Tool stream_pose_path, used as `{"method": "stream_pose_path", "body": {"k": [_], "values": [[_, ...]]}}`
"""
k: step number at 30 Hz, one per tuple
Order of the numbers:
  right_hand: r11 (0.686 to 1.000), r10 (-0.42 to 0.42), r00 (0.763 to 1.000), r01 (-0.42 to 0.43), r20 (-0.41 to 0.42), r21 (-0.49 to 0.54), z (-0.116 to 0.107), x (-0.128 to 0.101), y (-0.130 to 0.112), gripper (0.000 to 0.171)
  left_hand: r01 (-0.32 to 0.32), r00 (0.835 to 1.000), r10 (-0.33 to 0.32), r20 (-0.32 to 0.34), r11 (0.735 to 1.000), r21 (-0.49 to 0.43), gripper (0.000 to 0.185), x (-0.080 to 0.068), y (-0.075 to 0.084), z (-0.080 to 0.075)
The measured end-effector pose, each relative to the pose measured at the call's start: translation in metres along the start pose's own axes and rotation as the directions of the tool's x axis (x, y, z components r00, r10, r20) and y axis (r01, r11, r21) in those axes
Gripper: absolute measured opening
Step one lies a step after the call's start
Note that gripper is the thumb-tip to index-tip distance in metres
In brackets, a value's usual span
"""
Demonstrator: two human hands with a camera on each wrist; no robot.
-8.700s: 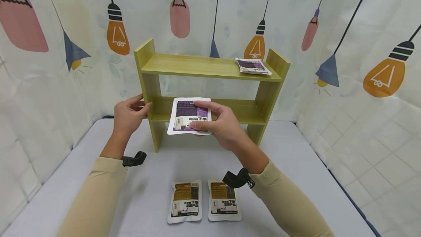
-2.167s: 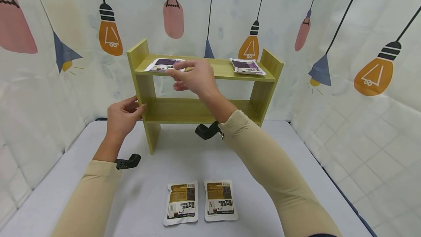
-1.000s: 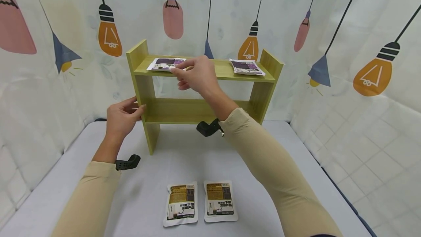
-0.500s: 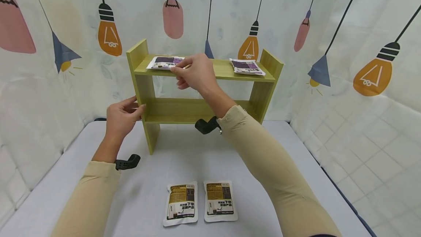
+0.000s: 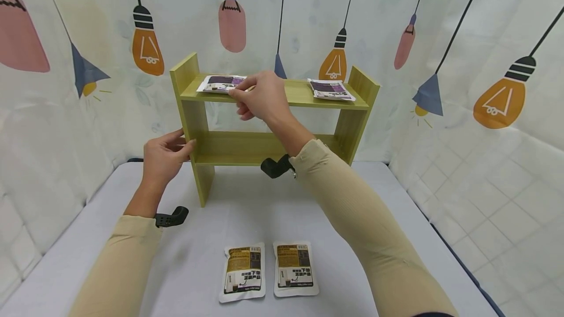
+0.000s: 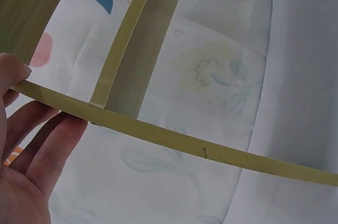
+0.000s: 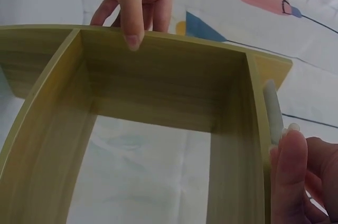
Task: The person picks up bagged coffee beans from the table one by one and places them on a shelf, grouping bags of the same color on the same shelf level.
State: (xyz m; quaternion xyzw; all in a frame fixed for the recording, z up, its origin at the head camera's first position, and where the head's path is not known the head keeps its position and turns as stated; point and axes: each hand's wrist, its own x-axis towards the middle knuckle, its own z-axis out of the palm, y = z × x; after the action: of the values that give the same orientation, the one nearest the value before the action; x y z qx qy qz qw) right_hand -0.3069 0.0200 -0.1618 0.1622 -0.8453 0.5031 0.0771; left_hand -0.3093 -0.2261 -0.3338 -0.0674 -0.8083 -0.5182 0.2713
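Note:
A small two-tier wooden shelf [image 5: 238, 148] stands on the table. My left hand [image 5: 164, 158] grips the upright panel on its left side; in the left wrist view the fingers [image 6: 55, 150] lie behind the panel's edge [image 6: 174, 138] and the thumb in front. On the top board, at the left end, lies a white pouch with a purple label [image 5: 219, 83]. My right hand [image 5: 266, 97] pinches that pouch's near right corner between thumb and forefinger. In the right wrist view the pouch [image 7: 272, 110] shows edge-on against the board, fingertips right at it.
More purple-labelled packaging [image 5: 331, 90] lies at the top board's right end. Two white pouches with brown-gold labels, a left one [image 5: 243, 273] and a right one [image 5: 295, 269], lie side by side on the white tabletop [image 5: 185, 268]. A lamp-patterned cloth [image 5: 299, 13] hangs behind.
Earlier my right hand held the purple pouch in front of the shelf; now the pouch lies on the top board's left end. Over the last second it shifted only slightly. My left hand stayed on the panel.

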Motion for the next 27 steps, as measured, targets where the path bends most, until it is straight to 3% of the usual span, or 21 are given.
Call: {"method": "stream_pose_path", "body": {"k": [4,10,19,27], "values": [[1.000,-0.025,1.000,0.025,-0.009,0.013,0.001,-0.001,0.003,0.017,0.010,1.000,-0.010,0.001,1.000,0.003,0.051,0.000,0.000,0.000],[0.991,-0.062,0.998,0.065,-0.032,0.113,0.001,-0.005,0.015,0.020,-0.002,1.000,0.002,0.002,1.000,-0.014,0.050,0.000,-0.002,0.000],[0.957,-0.107,0.993,0.114,-0.042,0.266,0.002,-0.019,0.032,0.018,0.001,1.000,-0.001,-0.001,1.000,0.008,0.052,-0.001,-0.001,0.000],[0.932,-0.103,0.995,0.101,-0.012,0.347,0.003,-0.038,0.052,0.021,0.015,1.000,-0.015,0.006,1.000,0.010,0.053,-0.001,-0.001,0.000]]}}
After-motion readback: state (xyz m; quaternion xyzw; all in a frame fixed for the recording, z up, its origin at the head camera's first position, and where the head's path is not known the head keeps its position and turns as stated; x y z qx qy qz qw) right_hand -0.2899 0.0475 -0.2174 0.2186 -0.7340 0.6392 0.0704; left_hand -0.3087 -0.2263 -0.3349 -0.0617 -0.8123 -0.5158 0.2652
